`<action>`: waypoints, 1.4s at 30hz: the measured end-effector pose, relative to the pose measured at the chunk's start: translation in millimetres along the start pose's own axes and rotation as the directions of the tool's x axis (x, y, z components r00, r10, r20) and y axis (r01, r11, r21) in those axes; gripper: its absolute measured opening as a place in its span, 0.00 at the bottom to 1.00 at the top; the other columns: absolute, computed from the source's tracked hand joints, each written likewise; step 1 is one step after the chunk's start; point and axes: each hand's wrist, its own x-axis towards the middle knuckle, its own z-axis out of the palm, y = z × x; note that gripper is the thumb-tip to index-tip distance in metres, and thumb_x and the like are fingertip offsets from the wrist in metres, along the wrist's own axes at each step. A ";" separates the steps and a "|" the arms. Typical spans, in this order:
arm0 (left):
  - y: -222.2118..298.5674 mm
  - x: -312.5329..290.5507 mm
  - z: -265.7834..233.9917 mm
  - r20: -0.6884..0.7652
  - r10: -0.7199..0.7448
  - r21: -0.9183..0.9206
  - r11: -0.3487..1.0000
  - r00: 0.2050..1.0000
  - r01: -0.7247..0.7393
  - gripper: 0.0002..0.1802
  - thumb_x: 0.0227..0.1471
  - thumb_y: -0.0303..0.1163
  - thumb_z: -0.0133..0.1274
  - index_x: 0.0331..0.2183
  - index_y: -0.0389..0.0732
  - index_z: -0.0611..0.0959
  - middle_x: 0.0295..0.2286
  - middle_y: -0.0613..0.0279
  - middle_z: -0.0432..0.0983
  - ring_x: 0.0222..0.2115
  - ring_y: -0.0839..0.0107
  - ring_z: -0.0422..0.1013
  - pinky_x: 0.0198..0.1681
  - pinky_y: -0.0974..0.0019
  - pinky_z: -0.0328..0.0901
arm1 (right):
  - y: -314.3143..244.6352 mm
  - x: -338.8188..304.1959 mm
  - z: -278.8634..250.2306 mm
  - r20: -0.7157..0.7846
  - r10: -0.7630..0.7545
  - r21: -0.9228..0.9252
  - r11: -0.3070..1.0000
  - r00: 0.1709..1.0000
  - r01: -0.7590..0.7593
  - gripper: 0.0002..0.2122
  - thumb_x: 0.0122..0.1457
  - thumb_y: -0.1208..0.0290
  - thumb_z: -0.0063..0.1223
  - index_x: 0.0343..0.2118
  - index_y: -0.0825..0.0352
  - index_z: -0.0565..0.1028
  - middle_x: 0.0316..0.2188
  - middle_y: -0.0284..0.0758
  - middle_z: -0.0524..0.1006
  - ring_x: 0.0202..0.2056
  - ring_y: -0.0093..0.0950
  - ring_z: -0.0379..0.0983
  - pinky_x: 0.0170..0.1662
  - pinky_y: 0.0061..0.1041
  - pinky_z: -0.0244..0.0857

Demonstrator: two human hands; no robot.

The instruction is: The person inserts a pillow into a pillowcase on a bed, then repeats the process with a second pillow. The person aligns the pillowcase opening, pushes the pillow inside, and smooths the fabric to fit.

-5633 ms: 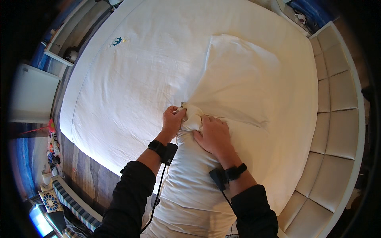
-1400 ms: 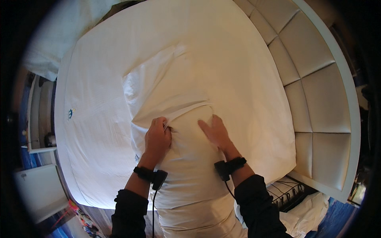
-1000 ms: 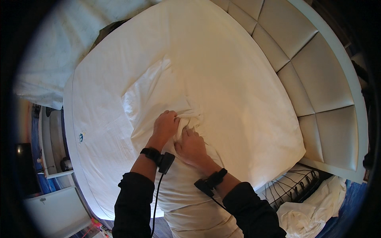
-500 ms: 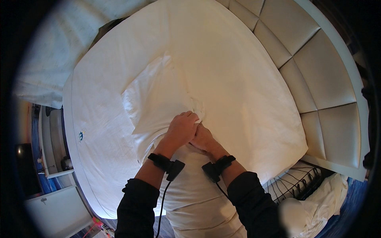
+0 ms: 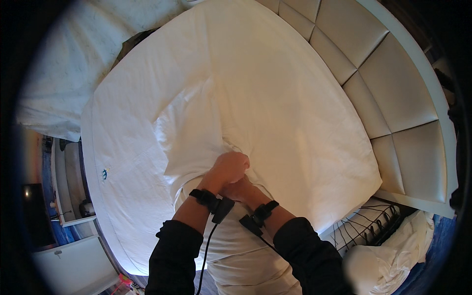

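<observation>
Over the middle of the bed, my left hand is closed on the edge of a loose white cloth that looks like a pillowcase. My right hand is pressed against it just below, closed, with its fingers mostly hidden under the left. The pillowcase spreads away to the far left in folds, lying on the white sheet. Between my forearms and toward my body lies a plump, creased white bulk, probably a pillow. Its far end disappears under the cloth and my hands.
A padded beige headboard curves along the right. Beside the bed's near right corner are a black wire rack and a heap of white cloth. Pale fabric hangs at the far left, above a white cabinet.
Both hands have come slightly nearer to me, with the left now covering more of the right. The pillowcase has been drawn along, and its folds have shifted.
</observation>
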 end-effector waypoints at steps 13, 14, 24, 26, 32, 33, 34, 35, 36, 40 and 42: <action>35.4 -84.9 3.2 -0.224 0.068 -0.366 0.919 0.972 -0.149 0.15 0.53 0.32 0.55 0.43 0.39 0.81 0.40 0.49 0.80 0.42 0.46 0.75 0.46 0.53 0.70 | 13.0 -49.5 -3.5 -0.049 0.128 0.158 0.980 0.991 -0.119 0.14 0.61 0.63 0.57 0.46 0.64 0.76 0.47 0.43 0.78 0.50 0.43 0.73 0.53 0.37 0.66; 26.9 -96.4 5.4 -0.286 0.032 -0.330 0.935 0.958 -0.129 0.18 0.51 0.31 0.56 0.45 0.39 0.80 0.42 0.49 0.80 0.43 0.46 0.74 0.47 0.52 0.69 | 11.2 -42.8 -15.6 -0.016 0.162 0.042 0.986 0.987 -0.162 0.14 0.62 0.63 0.56 0.46 0.65 0.76 0.47 0.44 0.78 0.50 0.44 0.73 0.53 0.38 0.67; -69.2 -171.0 20.0 -0.597 -0.168 0.066 0.964 0.785 0.257 0.13 0.45 0.24 0.56 0.37 0.42 0.81 0.38 0.52 0.76 0.41 0.51 0.72 0.44 0.51 0.66 | 8.7 -42.4 -37.7 -0.489 0.184 -0.151 0.945 0.852 -0.291 0.27 0.58 0.63 0.59 0.58 0.67 0.65 0.51 0.47 0.72 0.46 0.48 0.76 0.44 0.42 0.74; -85.7 -181.1 32.7 -0.695 -0.201 0.078 0.934 0.690 0.350 0.10 0.50 0.26 0.55 0.38 0.42 0.81 0.42 0.54 0.75 0.44 0.50 0.71 0.45 0.50 0.65 | 11.0 -23.0 -42.4 -0.442 0.221 -0.204 0.919 0.869 -0.338 0.28 0.58 0.63 0.60 0.58 0.66 0.65 0.51 0.47 0.72 0.45 0.48 0.76 0.43 0.43 0.75; -155.2 -200.5 81.0 -0.569 -0.491 -0.126 0.844 0.660 0.521 0.07 0.53 0.30 0.55 0.36 0.42 0.81 0.36 0.51 0.77 0.38 0.47 0.74 0.41 0.46 0.69 | 22.4 12.9 -57.7 -0.275 0.380 -0.398 0.791 0.883 -0.464 0.16 0.58 0.68 0.59 0.46 0.68 0.71 0.43 0.50 0.78 0.44 0.49 0.77 0.45 0.44 0.72; -162.5 -200.9 89.7 -0.614 -0.484 -0.174 0.854 0.624 0.491 0.07 0.53 0.30 0.55 0.36 0.41 0.81 0.34 0.51 0.77 0.38 0.46 0.75 0.41 0.46 0.69 | 29.6 12.6 -59.8 -0.299 0.408 -0.375 0.781 0.863 -0.500 0.15 0.58 0.68 0.58 0.45 0.68 0.71 0.41 0.50 0.79 0.44 0.50 0.77 0.45 0.45 0.72; -168.4 -201.8 98.6 -0.619 -0.513 -0.231 0.843 0.595 0.486 0.07 0.54 0.30 0.55 0.36 0.41 0.81 0.33 0.50 0.77 0.37 0.46 0.75 0.40 0.46 0.70 | 39.3 11.1 -61.5 -0.319 0.447 -0.354 0.762 0.836 -0.543 0.14 0.59 0.67 0.57 0.45 0.68 0.71 0.39 0.50 0.80 0.43 0.50 0.77 0.45 0.45 0.72; -173.8 -203.1 106.7 -0.622 -0.541 -0.289 0.830 0.565 0.477 0.06 0.54 0.30 0.55 0.36 0.41 0.80 0.32 0.50 0.77 0.37 0.45 0.75 0.40 0.45 0.71 | 51.2 10.0 -62.7 -0.347 0.484 -0.325 0.742 0.803 -0.587 0.13 0.60 0.67 0.57 0.44 0.68 0.71 0.37 0.51 0.80 0.42 0.50 0.77 0.45 0.45 0.72; -178.9 -203.2 114.8 -0.610 -0.593 -0.353 0.797 0.525 0.490 0.06 0.55 0.30 0.54 0.36 0.40 0.80 0.33 0.49 0.77 0.37 0.44 0.75 0.40 0.46 0.71 | 64.7 6.6 -61.9 -0.315 0.515 -0.329 0.729 0.797 -0.601 0.14 0.60 0.67 0.56 0.44 0.68 0.71 0.37 0.52 0.80 0.42 0.50 0.77 0.44 0.45 0.72; -204.8 -197.9 160.8 -0.444 -0.814 -0.655 0.580 0.374 0.484 0.09 0.58 0.29 0.52 0.40 0.38 0.81 0.38 0.46 0.80 0.40 0.48 0.77 0.42 0.52 0.72 | 125.9 -23.1 -53.5 -0.193 0.594 -0.196 0.757 0.781 -0.624 0.17 0.62 0.66 0.55 0.50 0.68 0.69 0.41 0.53 0.80 0.43 0.47 0.78 0.45 0.42 0.71; -226.1 -190.4 187.3 -0.336 -0.870 -0.845 0.447 0.361 0.293 0.11 0.61 0.30 0.51 0.43 0.37 0.81 0.40 0.48 0.81 0.39 0.54 0.78 0.42 0.57 0.73 | 144.2 -34.8 -45.7 -0.156 0.570 -0.002 0.816 0.806 -0.578 0.20 0.63 0.66 0.55 0.55 0.68 0.67 0.44 0.50 0.80 0.44 0.43 0.78 0.47 0.39 0.71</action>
